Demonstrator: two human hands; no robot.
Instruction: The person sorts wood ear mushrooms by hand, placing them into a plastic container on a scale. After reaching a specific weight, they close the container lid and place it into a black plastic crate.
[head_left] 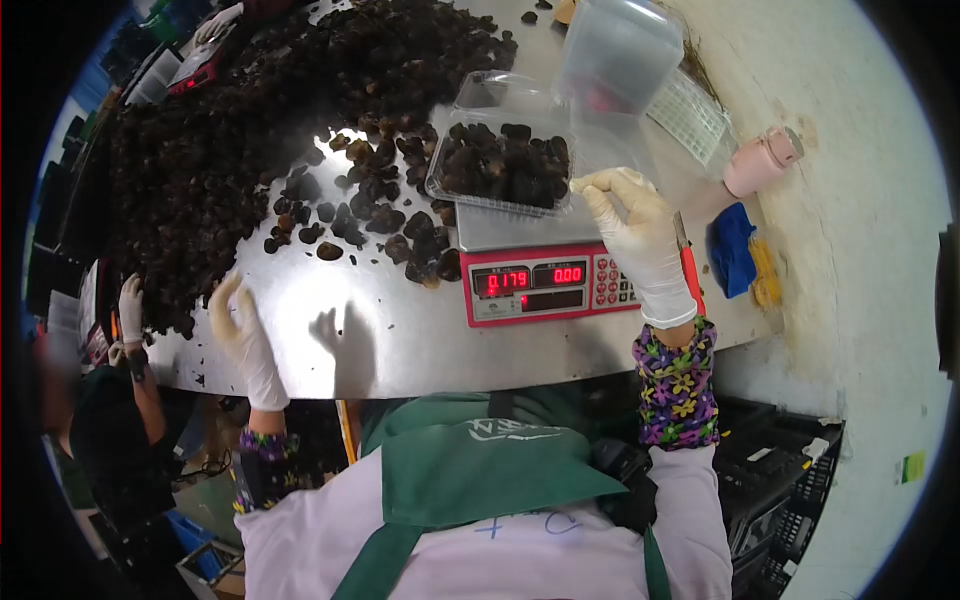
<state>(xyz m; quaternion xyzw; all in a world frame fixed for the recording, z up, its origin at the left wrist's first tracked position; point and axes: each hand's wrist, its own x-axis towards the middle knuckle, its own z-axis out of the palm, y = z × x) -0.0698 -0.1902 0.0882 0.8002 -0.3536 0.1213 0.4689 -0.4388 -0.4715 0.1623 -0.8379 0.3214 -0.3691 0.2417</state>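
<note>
A clear plastic tray (432, 186) filled with dark mushroom caps (505, 165) rests on the red-framed weighing scale (548, 312), whose lit display reads 0.179 and 0.00. My right hand (632, 225), in a whitish glove, pinches the tray's right edge with thumb and fingertips. Also gloved, my left hand (245, 335) hovers over the metal table (420, 350) beside the big mushroom pile (190, 170). Its fingers are curved but apart, and nothing shows in them. Loose mushroom caps (385, 218) lie between the pile and the scale.
Stacked clear trays (620, 50) stand behind the scale. A pink bottle (763, 162), a blue cloth (732, 250) and a red-handled tool (690, 272) are at right, near the wall. Other people's gloved hands (131, 308) are at left, and another scale (195, 78) is far left.
</note>
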